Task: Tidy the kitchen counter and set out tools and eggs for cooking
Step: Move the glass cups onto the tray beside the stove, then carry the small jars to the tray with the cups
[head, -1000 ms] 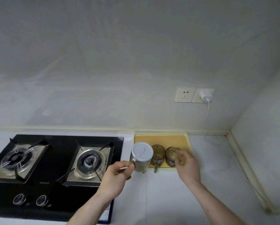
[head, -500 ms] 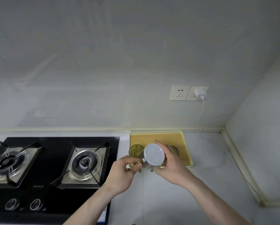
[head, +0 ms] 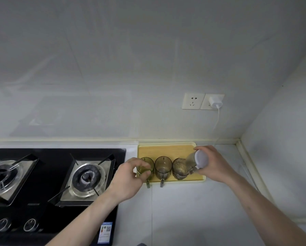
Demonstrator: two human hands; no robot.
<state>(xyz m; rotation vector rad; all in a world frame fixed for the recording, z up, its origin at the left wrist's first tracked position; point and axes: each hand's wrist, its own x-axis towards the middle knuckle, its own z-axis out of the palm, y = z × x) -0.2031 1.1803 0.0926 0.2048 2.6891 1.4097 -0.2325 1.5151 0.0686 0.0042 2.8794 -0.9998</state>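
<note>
A yellow tray [head: 166, 150] lies on the counter against the wall. Along its front edge stand a greenish glass jar [head: 146, 165], a brownish jar [head: 163, 166] and a third jar [head: 179, 167] with something inside. My right hand [head: 214, 165] grips a clear jar with a white lid [head: 199, 158], tilted, over the tray's right end beside the third jar. My left hand [head: 129, 176] is at the greenish jar, fingers curled around its rim and side. No eggs are in view.
A black two-burner gas stove [head: 56, 176] fills the counter's left side, right up to the tray. Wall sockets [head: 202, 101] with a white charger and cable sit above the tray. The white counter [head: 193, 210] meets a side wall at the right corner.
The white-lidded jar passed from my left hand to my right and moved right to the tray's right end. My left hand shifted onto the greenish jar.
</note>
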